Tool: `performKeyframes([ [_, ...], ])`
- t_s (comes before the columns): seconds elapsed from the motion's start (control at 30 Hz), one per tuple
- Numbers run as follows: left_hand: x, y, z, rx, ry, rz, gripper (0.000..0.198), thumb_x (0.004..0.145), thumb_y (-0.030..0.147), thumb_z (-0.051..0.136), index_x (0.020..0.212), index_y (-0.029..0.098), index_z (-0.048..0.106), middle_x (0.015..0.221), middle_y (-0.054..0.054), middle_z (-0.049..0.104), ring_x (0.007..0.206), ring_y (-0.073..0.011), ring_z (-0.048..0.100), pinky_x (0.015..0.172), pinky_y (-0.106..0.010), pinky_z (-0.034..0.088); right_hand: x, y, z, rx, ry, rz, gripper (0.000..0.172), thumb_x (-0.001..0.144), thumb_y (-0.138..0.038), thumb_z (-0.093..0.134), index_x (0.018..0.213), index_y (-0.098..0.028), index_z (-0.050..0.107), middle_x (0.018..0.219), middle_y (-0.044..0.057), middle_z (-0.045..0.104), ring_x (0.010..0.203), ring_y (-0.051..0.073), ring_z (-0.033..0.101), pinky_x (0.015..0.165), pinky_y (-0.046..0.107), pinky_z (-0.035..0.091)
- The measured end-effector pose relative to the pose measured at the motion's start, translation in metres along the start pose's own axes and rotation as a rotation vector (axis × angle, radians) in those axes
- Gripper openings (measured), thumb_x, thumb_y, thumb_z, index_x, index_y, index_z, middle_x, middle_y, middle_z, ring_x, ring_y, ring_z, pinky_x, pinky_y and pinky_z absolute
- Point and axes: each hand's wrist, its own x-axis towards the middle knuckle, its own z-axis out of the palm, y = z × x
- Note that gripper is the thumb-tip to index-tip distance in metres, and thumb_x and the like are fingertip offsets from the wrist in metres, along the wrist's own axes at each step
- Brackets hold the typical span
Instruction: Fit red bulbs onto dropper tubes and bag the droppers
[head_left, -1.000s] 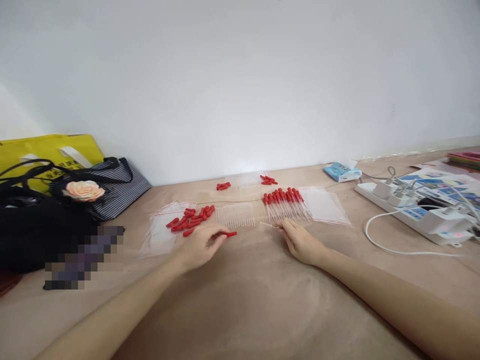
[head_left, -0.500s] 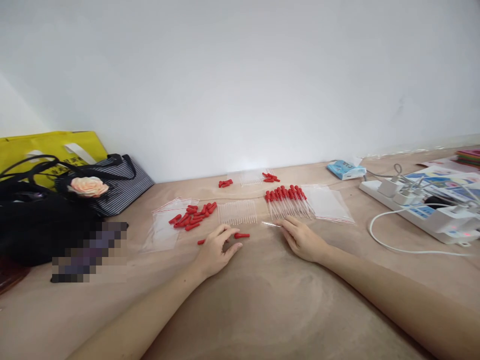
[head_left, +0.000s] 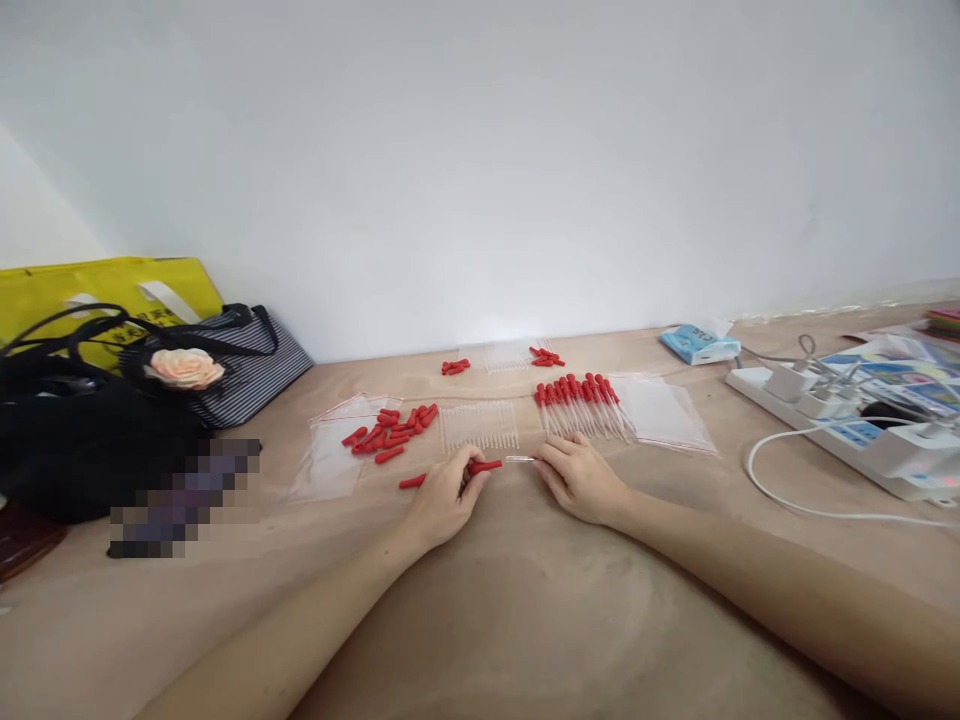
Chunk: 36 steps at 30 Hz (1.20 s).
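Observation:
My left hand (head_left: 448, 497) is closed on a red rubber dropper bulb (head_left: 487, 466), its open end pointing right. Between the fingers of my right hand (head_left: 579, 478) is a thin glass dropper tube (head_left: 519, 459), its end a short gap from the bulb. Another red bulb (head_left: 412, 481) lies just left of my left hand. Beyond it is a pile of loose red bulbs (head_left: 390, 432) by a clear plastic bag (head_left: 330, 452). A row of bare glass tubes (head_left: 480, 425) lies in the middle, and droppers with red bulbs fitted (head_left: 581, 402) lie beyond my right hand.
Farther back lie two small groups of red bulbs (head_left: 455, 367) and more tubes (head_left: 506, 357). Clear bags (head_left: 667, 412) and a blue tissue pack (head_left: 699, 343) are on the right, near a white power strip (head_left: 840, 430) with cables. Bags (head_left: 255, 360) crowd the left.
My left fingers have closed on the red bulb, which lay on the table before. My right hand has brought the glass tube left, nearer the bulb. The view has shifted slightly.

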Motion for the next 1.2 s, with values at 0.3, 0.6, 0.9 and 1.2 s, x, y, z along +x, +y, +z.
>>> performKeyframes([
  [0.3,-0.001,-0.003,0.001,-0.036,-0.016,0.002,0.008,0.082,0.026,0.043,0.086,0.020,0.041,0.074,0.002,0.053,0.062,-0.0129,0.050,0.060,-0.026,0.040,-0.001,-0.002,0.000,0.010,0.009,0.002,0.021,0.085,-0.020,0.035,0.089,-0.016,0.055,0.078,0.004,0.059,0.072,0.014,0.051,0.071,0.029,0.027],
  [0.6,-0.002,0.001,-0.002,-0.027,-0.036,0.018,0.021,0.082,0.025,0.046,0.102,0.020,0.045,0.085,-0.001,0.062,0.069,-0.0152,0.056,0.066,-0.029,0.044,-0.003,-0.004,-0.001,0.011,0.034,-0.016,0.021,0.085,-0.020,0.037,0.090,-0.016,0.056,0.078,0.004,0.060,0.070,0.014,0.051,0.072,0.030,0.026],
  [0.9,0.002,0.001,-0.002,-0.015,-0.045,0.130,0.021,0.084,0.023,0.043,0.101,0.020,0.056,0.096,-0.003,0.063,0.086,-0.0163,0.057,0.075,-0.026,0.043,-0.002,-0.005,0.005,0.049,0.098,-0.106,0.019,0.084,-0.018,0.037,0.087,-0.015,0.056,0.069,0.002,0.058,0.062,0.012,0.049,0.072,0.029,0.028],
  [1.2,0.003,-0.002,-0.001,-0.124,-0.043,0.112,0.019,0.085,0.025,0.042,0.084,0.017,0.059,0.080,-0.001,0.062,0.075,-0.0133,0.056,0.067,-0.023,0.042,-0.002,-0.015,0.006,0.116,0.073,-0.165,0.016,0.083,-0.016,0.039,0.087,-0.014,0.054,0.069,0.002,0.058,0.065,0.013,0.049,0.070,0.028,0.029],
])
